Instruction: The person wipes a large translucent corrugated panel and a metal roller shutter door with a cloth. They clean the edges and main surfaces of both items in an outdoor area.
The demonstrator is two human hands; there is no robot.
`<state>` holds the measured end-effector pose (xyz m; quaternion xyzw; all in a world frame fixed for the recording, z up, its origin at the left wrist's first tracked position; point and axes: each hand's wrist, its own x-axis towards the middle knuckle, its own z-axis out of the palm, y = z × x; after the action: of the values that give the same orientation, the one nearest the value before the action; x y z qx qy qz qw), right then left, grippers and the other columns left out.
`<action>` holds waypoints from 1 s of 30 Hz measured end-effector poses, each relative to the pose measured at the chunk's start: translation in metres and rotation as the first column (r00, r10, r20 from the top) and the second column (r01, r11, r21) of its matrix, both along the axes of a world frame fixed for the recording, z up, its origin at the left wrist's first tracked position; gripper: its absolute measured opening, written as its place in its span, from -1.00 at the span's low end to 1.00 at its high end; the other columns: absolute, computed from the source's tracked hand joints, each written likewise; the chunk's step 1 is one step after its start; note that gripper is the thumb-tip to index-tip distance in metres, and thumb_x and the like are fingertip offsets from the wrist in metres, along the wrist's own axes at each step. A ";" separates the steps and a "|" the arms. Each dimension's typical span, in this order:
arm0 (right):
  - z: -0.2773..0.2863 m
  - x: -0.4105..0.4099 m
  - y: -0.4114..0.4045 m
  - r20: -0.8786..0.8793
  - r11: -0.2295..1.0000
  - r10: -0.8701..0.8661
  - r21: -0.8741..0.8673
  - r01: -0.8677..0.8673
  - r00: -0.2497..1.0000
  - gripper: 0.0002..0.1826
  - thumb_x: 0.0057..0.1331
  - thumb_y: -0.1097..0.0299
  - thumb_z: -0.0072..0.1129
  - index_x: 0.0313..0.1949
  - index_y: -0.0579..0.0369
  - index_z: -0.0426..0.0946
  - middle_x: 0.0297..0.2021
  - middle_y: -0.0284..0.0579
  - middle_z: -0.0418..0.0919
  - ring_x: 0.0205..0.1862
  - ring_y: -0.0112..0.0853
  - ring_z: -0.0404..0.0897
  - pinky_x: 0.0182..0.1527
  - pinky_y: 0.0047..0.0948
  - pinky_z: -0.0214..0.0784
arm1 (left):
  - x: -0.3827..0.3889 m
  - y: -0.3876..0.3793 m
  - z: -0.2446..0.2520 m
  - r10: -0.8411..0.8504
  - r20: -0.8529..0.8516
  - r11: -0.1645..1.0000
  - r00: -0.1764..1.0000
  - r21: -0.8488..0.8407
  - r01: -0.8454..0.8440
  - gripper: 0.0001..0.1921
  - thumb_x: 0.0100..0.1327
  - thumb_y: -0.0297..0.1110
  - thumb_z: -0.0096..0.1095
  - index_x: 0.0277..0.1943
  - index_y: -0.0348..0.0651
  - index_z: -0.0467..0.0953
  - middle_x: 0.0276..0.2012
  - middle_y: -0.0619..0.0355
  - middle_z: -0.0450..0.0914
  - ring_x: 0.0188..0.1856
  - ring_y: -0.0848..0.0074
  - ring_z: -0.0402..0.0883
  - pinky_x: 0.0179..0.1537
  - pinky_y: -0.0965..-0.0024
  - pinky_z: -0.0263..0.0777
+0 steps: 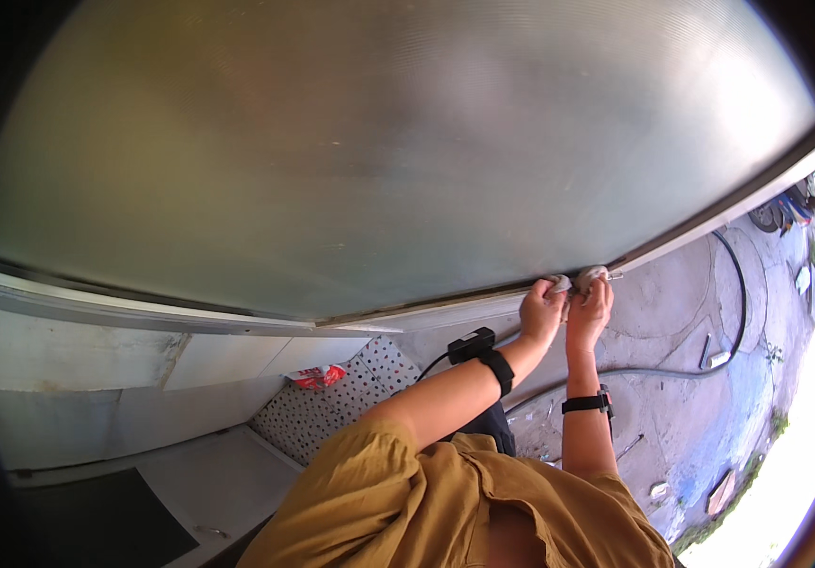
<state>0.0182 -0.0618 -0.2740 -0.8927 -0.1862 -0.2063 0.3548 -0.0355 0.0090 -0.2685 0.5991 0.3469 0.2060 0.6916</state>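
Note:
A large pane of frosted, ribbed glass fills the upper view, edged below by a pale frame with a dark strip of grime along it. Both my hands are at this lower edge, right of the middle. My left hand grips a damp-looking greyish cloth against the frame. Close beside it, my right hand presses a bunched part of greyish cloth into the same edge, near a small metal latch. Whether the two bunches are one cloth, I cannot tell.
Below right lies cracked concrete ground with a dark hose curving over it. A wheeled vehicle stands far right. At left are a tiled wall, a spotted tile floor, a red-and-white plastic bag and a white door.

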 end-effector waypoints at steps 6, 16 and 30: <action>0.002 -0.012 0.010 -0.091 0.998 0.052 -0.037 -0.055 0.995 -0.74 0.05 0.61 0.04 -0.20 0.26 0.48 -0.02 0.15 0.54 0.08 0.12 0.46 0.16 -0.02 0.34 | -0.024 0.018 -0.008 0.070 -0.047 0.968 0.996 -0.237 -0.079 -0.85 0.34 -0.37 0.25 -0.12 -0.20 0.50 -0.34 0.22 0.54 -0.33 0.59 0.52 -0.34 0.45 0.47; 0.029 -0.165 0.134 -0.037 0.913 0.389 0.144 -0.381 0.920 -0.85 -0.03 0.62 0.07 -0.40 0.19 0.44 -0.32 0.05 0.48 -0.23 0.06 0.48 -0.12 -0.05 0.39 | -0.203 0.148 0.015 0.404 0.002 0.786 0.915 -0.512 -0.346 -0.79 0.38 -0.33 0.17 -0.02 -0.21 0.42 -0.12 0.11 0.57 -0.10 0.43 0.62 -0.15 0.33 0.59; 0.024 -0.305 0.255 0.026 0.697 0.706 0.149 -0.701 0.707 -0.74 0.01 0.52 0.20 -0.24 0.12 0.52 -0.21 -0.04 0.48 -0.09 -0.05 0.50 -0.08 -0.15 0.45 | -0.342 0.244 0.035 0.608 0.024 0.763 0.793 -0.294 -0.576 -0.78 0.35 -0.37 0.18 -0.03 -0.25 0.40 -0.10 0.08 0.55 -0.16 0.47 0.59 -0.20 0.43 0.54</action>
<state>-0.2865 0.1933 -0.2496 -0.7282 -0.4915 -0.0534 0.4747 -0.3770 0.2530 -0.2334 0.3448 0.5016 0.3995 0.6855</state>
